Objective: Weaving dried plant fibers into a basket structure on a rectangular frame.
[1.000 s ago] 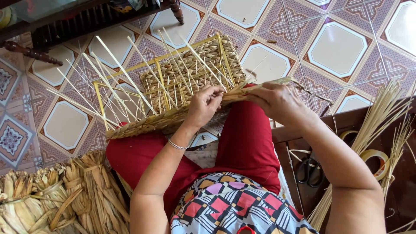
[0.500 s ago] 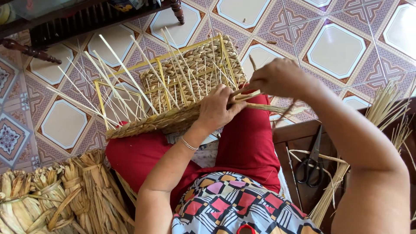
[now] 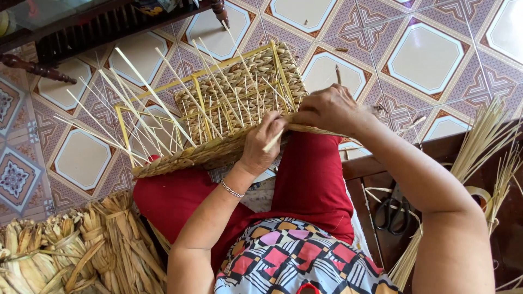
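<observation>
A half-woven straw basket (image 3: 234,103) on a yellow wire frame rests tilted on my red-trousered knees, with many pale upright stakes sticking out of it. My left hand (image 3: 262,142) pinches a pale straw strand at the basket's near rim. Just to its right, my right hand (image 3: 327,110) is closed on the braided straw strand at the same rim. A thin bracelet circles my left wrist.
Bundles of dried straw (image 3: 60,256) lie at the lower left. Black scissors (image 3: 393,209) sit on a dark wooden surface (image 3: 376,169) at my right, beside long loose reeds (image 3: 485,152). Patterned floor tiles (image 3: 425,54) lie beyond; dark wooden furniture (image 3: 81,30) stands at the upper left.
My right hand has moved left along the rim, close to my left hand, which has slid slightly toward it. The basket has stayed on my knees.
</observation>
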